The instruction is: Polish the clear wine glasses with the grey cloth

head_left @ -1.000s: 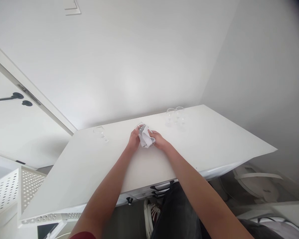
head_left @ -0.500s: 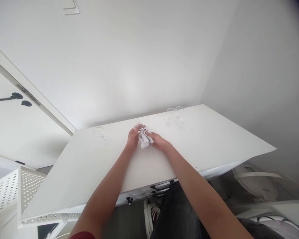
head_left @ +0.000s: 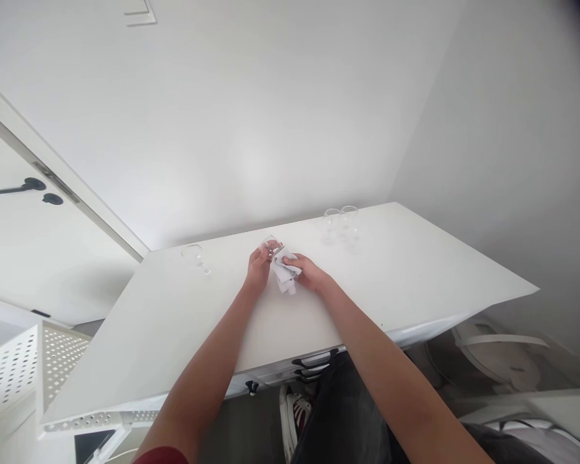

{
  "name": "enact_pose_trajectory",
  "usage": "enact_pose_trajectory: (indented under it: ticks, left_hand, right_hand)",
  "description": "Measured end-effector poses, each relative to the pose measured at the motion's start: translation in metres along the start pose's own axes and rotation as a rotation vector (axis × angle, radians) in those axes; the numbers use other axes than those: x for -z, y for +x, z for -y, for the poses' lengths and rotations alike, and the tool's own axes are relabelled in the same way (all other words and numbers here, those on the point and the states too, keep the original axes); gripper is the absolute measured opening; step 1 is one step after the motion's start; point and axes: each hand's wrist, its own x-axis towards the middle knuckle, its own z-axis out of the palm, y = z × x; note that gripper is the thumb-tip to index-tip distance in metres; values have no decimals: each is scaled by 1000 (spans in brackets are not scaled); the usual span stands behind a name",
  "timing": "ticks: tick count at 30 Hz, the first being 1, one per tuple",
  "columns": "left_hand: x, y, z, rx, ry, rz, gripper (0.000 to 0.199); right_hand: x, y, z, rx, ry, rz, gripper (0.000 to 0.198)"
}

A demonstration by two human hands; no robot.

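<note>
My left hand is closed around a clear wine glass, whose rim points away from me, tilted toward the wall. A white cloth is pinched in my right hand and pressed against the near part of the glass. The cloth covers the glass's stem and base, so I cannot see them. Both hands are over the middle of the white tabletop.
Two clear stemmed glasses stand at the back right of the tabletop. Another glass is at the back left. A wall rises behind. A perforated white rack is at the lower left, and black drawer handles are along the front.
The cloth has shifted and turned slightly in my right hand, with its loose end hanging a little lower and to the right. My left hand keeps its hold on the glass.
</note>
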Motion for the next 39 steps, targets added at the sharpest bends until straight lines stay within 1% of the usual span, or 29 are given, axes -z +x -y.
enact_pose_trajectory:
  ticks: [1, 3, 5, 7, 9, 12, 13, 14, 15, 16, 18, 19, 20, 21, 22, 23, 24, 27, 28, 29, 30, 32, 35, 39]
  left_hand:
    - [0, 0, 0, 5, -3, 1, 52]
    - [2, 1, 2, 6, -4, -18, 54]
    - [3, 2, 4, 4, 18, -66, 51]
    - [4, 2, 6, -2, 43, -110, 47]
    - [4, 2, 6, -17, 60, -112, 46]
    - [3, 2, 5, -23, 81, -69, 46]
    - [2, 2, 5, -15, 79, -59, 47]
    - [2, 2, 4, -5, 71, -55, 47]
    - [2, 2, 3, 9, 62, -57, 48]
    - [2, 2, 2, 25, 55, -65, 49]
    - [2, 2, 0, 51, 54, -95, 49]
    - [2, 2, -1, 55, 61, -114, 47]
    - [2, 2, -2, 54, 71, -134, 45]
    - [2, 1, -3, 47, 81, -155, 44]
    - [2, 2, -3, 35, 91, -177, 42]
    - [2, 2, -3, 23, 102, -197, 41]
    - [2, 2, -3, 9, 114, -215, 41]
    - [3, 4, 2, -34, 126, -245, 46]
    - [4, 5, 4, -47, 120, -242, 50]
    - [4, 5, 5, -60, 112, -231, 54]
    - [5, 5, 6, -75, 107, -212, 57]
    - [3, 4, 6, -105, 123, -144, 60]
    - [-2, -1, 1, -137, 179, -27, 57]
    - [-7, -5, -5, -105, 207, 72, 59]
  right_hand:
    - [0, 0, 0, 6, -19, 11, 42]
    - [0, 2, -3, 81, -99, 14, 43]
    - [-1, 6, -6, 197, -193, -47, 43]
    - [-1, 9, -9, 266, -222, -126, 42]
    - [-1, 11, -11, 235, -153, -169, 43]
    - [-1, 13, -12, 108, -17, -177, 47]
    - [-1, 13, -11, 102, 6, -190, 47]
    - [-1, 14, -11, 127, 25, -217, 46]
    - [0, 15, -11, 183, 43, -268, 45]
    - [2, 16, -10, 265, 66, -354, 44]
    - [9, 16, -10, 435, 102, -606, 42]
    - [13, 16, -10, 489, 97, -737, 40]
    - [18, 16, -10, 512, 72, -846, 37]
    - [21, 16, -10, 506, 34, -914, 35]
    - [23, 16, -11, 477, 0, -930, 34]
    - [23, 16, -11, 438, -12, -895, 34]
    - [22, 17, -11, 398, 7, -814, 33]
    - [11, 19, -11, 301, 181, -487, 32]
    - [8, 19, -11, 279, 220, -413, 33]
    - [6, 20, -11, 260, 226, -372, 35]
    - [5, 20, -12, 246, 202, -365, 37]
    - [7, 20, -14, 230, 109, -409, 38]
    - [14, 21, -18, 216, -5, -486, 37]
    - [21, 23, -20, 242, -35, -561, 38]
